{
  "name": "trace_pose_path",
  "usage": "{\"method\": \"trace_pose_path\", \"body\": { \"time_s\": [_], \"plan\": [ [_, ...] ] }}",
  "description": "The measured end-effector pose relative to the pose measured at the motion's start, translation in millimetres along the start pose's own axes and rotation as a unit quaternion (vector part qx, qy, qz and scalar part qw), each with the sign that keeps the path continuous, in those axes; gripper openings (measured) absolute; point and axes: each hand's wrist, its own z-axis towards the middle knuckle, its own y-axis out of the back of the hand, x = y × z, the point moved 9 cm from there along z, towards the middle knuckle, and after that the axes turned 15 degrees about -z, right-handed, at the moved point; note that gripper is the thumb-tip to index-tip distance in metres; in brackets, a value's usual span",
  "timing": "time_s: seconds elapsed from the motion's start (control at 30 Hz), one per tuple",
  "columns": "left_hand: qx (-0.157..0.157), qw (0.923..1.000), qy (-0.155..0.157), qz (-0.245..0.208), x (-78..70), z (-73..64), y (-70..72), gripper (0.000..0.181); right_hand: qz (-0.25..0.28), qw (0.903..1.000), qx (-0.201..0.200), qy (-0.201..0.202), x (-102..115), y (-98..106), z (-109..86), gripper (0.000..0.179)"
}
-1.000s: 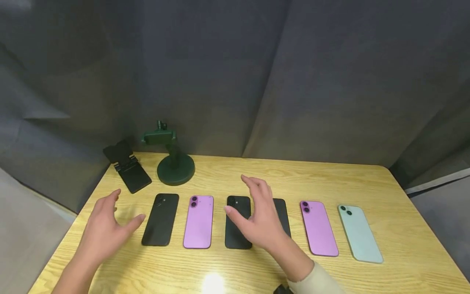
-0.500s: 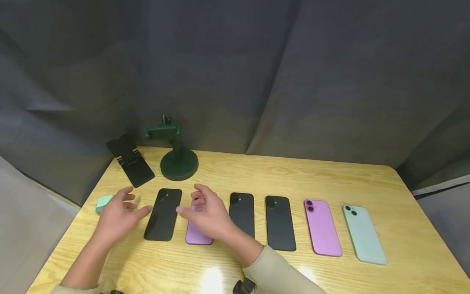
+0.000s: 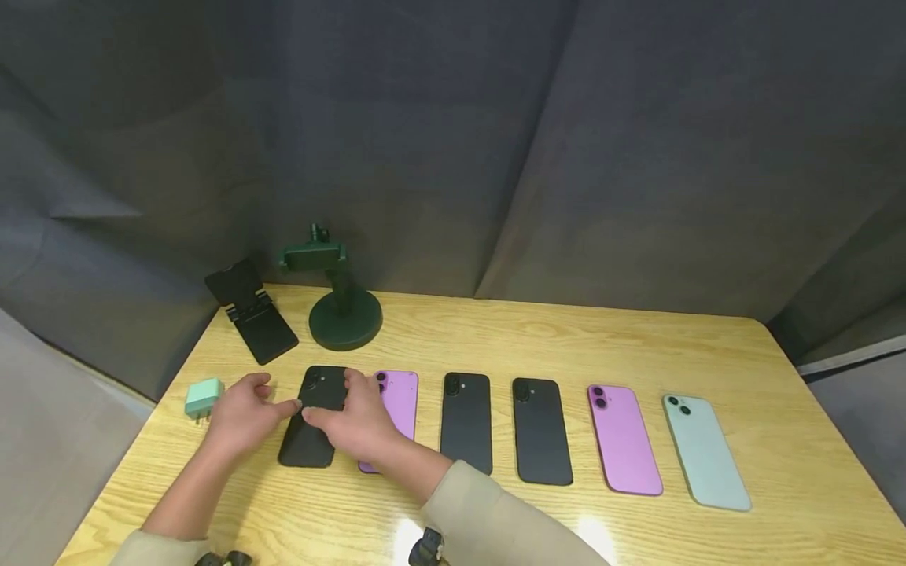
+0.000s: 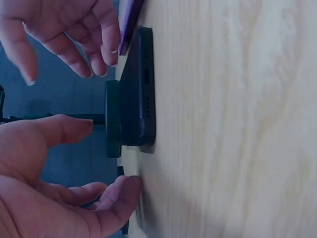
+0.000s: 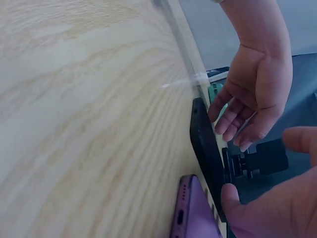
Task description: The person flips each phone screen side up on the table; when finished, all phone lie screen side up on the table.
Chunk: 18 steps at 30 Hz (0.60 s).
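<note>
The leftmost black phone point(image 3: 307, 446) lies back up on the wooden table, with both hands over and beside it. My left hand point(image 3: 244, 414) is at its left side, fingers loosely bent and holding nothing. From the right, my right hand point(image 3: 359, 420) reaches over the phone and partly covers the pink phone point(image 3: 399, 401) beside it. In the left wrist view the black phone point(image 4: 137, 94) lies flat between the two hands, a gap separating it from the left fingers. The right wrist view shows right fingertips close to the phone point(image 5: 205, 144); contact is unclear.
A mint green plug charger point(image 3: 204, 397) lies left of the left hand. Behind stand a black folding stand point(image 3: 255, 314) and a dark green phone holder point(image 3: 344, 318). Two black phones, a second pink phone point(image 3: 624, 440) and a pale green phone point(image 3: 706, 452) continue the row rightward.
My right hand has swept left, from over the middle black phones to the leftmost one. The left hand has shifted slightly right towards that phone, uncovering the charger.
</note>
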Motion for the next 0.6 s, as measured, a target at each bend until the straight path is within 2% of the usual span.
{"method": "trace_pose_path", "body": {
  "time_s": [0.1,0.2,0.33,0.6],
  "plan": [
    [0.004,1.0000,0.000,0.003,3.3,1.5,-3.3,0.079,0.003,1.0000,-0.001,-0.008,-1.6,-3.9,1.7,0.080],
    [0.004,1.0000,-0.004,0.000,4.3,2.7,-6.2,0.071,0.043,0.9989,0.000,-0.022,-4.1,-7.7,2.4,0.076],
    [-0.010,0.9999,-0.008,-0.005,3.1,3.4,-8.4,0.060,0.099,0.9945,-0.011,-0.031,-6.9,-10.0,3.1,0.069],
    [-0.034,0.9990,-0.005,-0.028,2.2,0.8,-10.6,0.042,0.138,0.9889,-0.042,-0.038,-4.4,-10.5,3.6,0.071]
  ]
}}
